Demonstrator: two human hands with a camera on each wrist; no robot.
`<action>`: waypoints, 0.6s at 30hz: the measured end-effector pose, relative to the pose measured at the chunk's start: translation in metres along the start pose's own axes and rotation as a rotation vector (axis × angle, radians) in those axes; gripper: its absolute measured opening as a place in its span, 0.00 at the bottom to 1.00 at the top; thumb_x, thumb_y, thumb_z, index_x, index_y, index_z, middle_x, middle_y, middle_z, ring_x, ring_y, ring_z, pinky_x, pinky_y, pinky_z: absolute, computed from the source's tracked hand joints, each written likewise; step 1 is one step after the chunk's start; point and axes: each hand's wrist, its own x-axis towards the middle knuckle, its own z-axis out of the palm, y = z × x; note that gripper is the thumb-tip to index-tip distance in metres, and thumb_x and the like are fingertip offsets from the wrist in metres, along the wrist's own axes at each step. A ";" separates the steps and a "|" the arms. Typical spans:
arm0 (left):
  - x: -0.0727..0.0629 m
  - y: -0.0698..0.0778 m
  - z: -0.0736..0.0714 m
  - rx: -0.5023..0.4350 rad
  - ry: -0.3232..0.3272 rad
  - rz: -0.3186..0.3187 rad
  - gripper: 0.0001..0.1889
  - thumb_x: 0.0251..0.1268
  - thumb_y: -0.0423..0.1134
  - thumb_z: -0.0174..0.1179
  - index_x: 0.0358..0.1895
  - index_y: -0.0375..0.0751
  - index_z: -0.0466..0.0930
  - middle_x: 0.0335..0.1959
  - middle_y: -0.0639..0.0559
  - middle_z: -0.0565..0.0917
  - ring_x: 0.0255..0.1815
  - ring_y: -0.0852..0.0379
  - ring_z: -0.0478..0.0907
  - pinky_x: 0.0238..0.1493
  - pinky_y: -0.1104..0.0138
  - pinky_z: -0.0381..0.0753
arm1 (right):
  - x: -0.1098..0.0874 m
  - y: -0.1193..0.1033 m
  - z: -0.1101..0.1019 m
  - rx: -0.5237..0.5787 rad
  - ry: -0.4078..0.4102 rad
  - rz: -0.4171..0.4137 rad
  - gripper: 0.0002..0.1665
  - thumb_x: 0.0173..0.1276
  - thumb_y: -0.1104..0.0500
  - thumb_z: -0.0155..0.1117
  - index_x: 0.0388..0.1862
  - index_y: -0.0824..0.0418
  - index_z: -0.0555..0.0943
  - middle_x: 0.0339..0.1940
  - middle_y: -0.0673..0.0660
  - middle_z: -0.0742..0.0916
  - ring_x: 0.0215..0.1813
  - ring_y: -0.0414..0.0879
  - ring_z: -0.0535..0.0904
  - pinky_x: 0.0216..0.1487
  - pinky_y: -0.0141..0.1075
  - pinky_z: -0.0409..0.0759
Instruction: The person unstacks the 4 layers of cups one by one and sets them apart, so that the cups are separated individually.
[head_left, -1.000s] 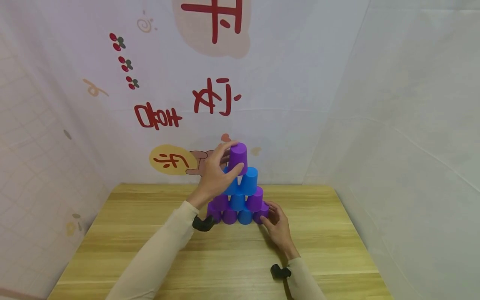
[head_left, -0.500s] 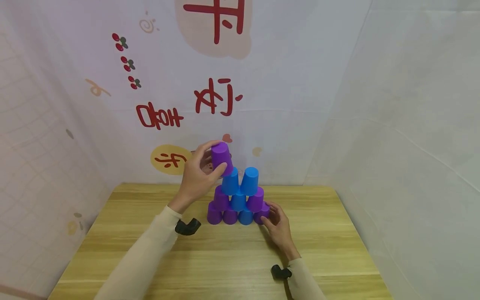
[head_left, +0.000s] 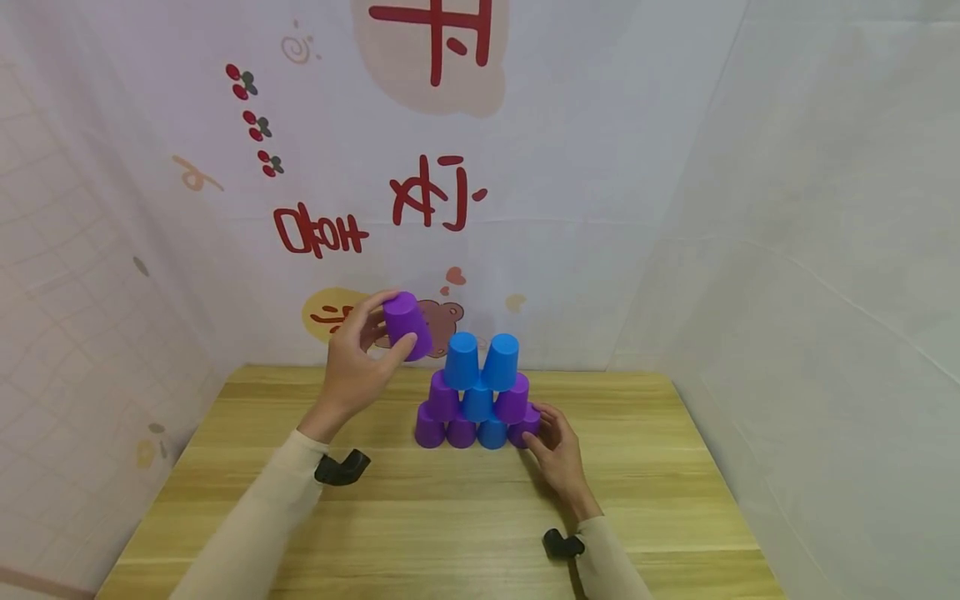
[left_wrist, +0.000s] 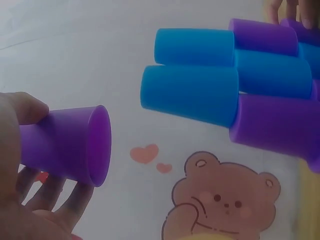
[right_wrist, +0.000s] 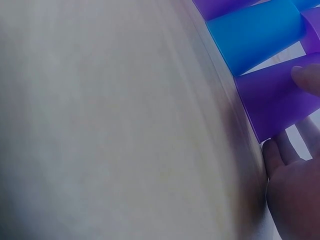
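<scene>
My left hand [head_left: 356, 358] grips a purple cup [head_left: 408, 327], upside down and tilted, in the air left of the stack. In the left wrist view the open rim of this held cup [left_wrist: 100, 146] faces the stack. Upside-down cups form a stepped pyramid on the table: two blue cups [head_left: 462, 360] on top, a purple-blue-purple row with its blue cup [head_left: 477, 402] in the middle, and a bottom row of purple and blue cups. My right hand [head_left: 558, 454] holds the bottom row's right-end purple cup [right_wrist: 280, 97], thumb on one side and fingers on the other.
The wooden table [head_left: 465, 517] ends at a white cloth backdrop [head_left: 585, 208] with red characters and a printed bear [left_wrist: 227, 200]. White cloth also hangs at both sides. A black wrist mount [head_left: 342, 467] sits on the left sleeve, another black mount [head_left: 562, 544] on the right.
My left hand has carried the purple cup leftward from above the two top blue cups, tilting it on the way. The right hand and the stack have stayed in place.
</scene>
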 end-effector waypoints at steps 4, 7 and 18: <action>-0.004 -0.004 -0.010 0.033 0.023 -0.004 0.35 0.71 0.26 0.74 0.80 0.40 0.76 0.71 0.39 0.85 0.64 0.68 0.84 0.68 0.80 0.85 | 0.001 0.001 -0.001 0.004 -0.004 -0.006 0.35 0.77 0.74 0.71 0.79 0.62 0.76 0.76 0.69 0.85 0.79 0.64 0.83 0.77 0.29 0.82; -0.009 -0.007 -0.018 0.052 0.041 -0.015 0.35 0.71 0.25 0.74 0.80 0.39 0.76 0.71 0.38 0.85 0.64 0.70 0.83 0.69 0.81 0.84 | 0.001 -0.001 -0.001 0.006 -0.007 -0.002 0.34 0.77 0.74 0.71 0.79 0.63 0.76 0.75 0.70 0.85 0.78 0.60 0.83 0.77 0.30 0.83; -0.044 -0.040 -0.035 0.063 0.018 -0.110 0.35 0.72 0.25 0.74 0.80 0.40 0.76 0.74 0.37 0.83 0.66 0.76 0.82 0.67 0.82 0.84 | 0.002 0.000 -0.002 0.012 -0.009 0.000 0.35 0.77 0.75 0.71 0.79 0.63 0.76 0.75 0.70 0.85 0.79 0.69 0.82 0.78 0.31 0.83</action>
